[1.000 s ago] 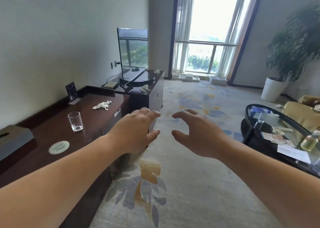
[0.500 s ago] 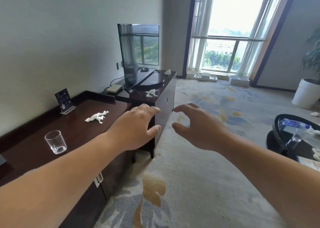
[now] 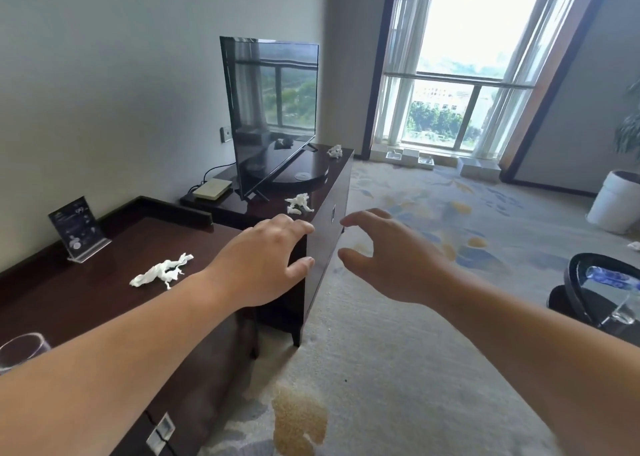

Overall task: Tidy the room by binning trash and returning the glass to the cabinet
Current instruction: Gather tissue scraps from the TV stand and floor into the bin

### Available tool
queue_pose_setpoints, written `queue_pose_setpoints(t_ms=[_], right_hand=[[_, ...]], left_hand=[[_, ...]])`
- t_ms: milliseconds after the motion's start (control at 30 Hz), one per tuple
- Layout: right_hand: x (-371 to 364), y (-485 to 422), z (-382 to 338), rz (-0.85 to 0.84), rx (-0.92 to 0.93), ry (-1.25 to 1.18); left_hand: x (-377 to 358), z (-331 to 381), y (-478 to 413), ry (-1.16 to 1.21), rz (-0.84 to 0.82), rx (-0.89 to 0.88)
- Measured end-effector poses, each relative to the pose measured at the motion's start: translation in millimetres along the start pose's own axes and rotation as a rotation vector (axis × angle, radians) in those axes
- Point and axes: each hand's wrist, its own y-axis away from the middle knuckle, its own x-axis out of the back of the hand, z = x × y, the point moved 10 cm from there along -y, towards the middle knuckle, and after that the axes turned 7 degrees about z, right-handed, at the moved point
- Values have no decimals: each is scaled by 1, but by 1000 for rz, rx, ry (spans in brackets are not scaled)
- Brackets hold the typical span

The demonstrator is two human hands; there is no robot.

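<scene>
Head view: patterned carpet [image 3: 398, 369] fills the floor right of a dark desk [image 3: 104, 299], and a stand [image 3: 325, 233] beyond the desk carries a TV [image 3: 273, 109]. Both forearms reach forward. The left hand [image 3: 263, 265] hovers over the desk's far end, fingers loosely spread, holding nothing. The right hand [image 3: 391, 261] hangs over the carpet, thumb and fingers wide apart, also empty. The glass [image 3: 20, 350] stands upright on the desk at the lower left edge, partly hidden by the left forearm. A tissue [image 3: 162, 273] lies on the desk near a card [image 3: 74, 228]. A second tissue [image 3: 298, 203] sits on the stand's near corner and a third tissue [image 3: 335, 151] on its far corner.
</scene>
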Motion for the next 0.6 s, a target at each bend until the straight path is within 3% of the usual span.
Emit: queue_pose_setpoints(t_ms=[600], right_hand=[[-93, -237, 36, -150, 284, -177]], left_hand=[[-33, -149, -142, -103, 71, 382]])
